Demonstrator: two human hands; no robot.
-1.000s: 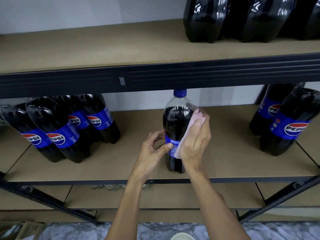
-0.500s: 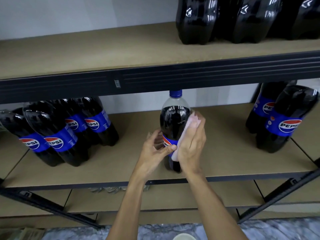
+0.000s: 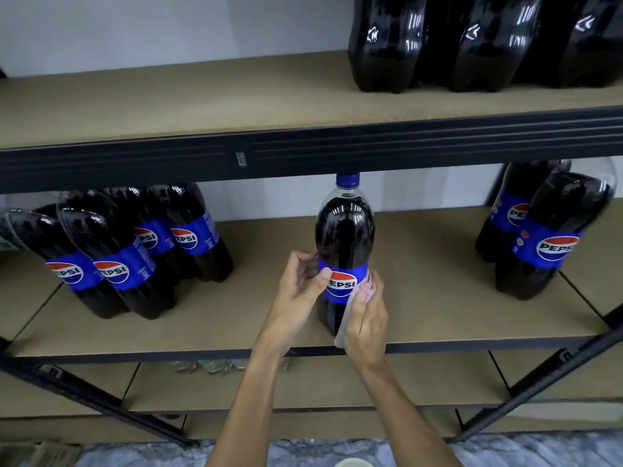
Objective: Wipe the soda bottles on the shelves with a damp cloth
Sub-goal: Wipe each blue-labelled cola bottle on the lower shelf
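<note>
Left hand [image 3: 300, 284] is gripping the bottle [image 3: 344, 237] at its label; right hand [image 3: 365, 315] is pressing the cloth [image 3: 344, 326] against its lower side, fingers apparently curled around it.

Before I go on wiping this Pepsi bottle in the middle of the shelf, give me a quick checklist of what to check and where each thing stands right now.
1. Bottle steadied: left hand grips its label band. Ok.
2. Cloth on the bottle: right hand holds it against the lower right side. Ok.
3. Bottle upright on the shelf: ok, though its base is near the front edge.
4. Cap on: ok.
5. Cloth damp: cannot tell.
6. Room to turn: bottles on the left and bottles on the right stand apart from it. Ok.
</note>
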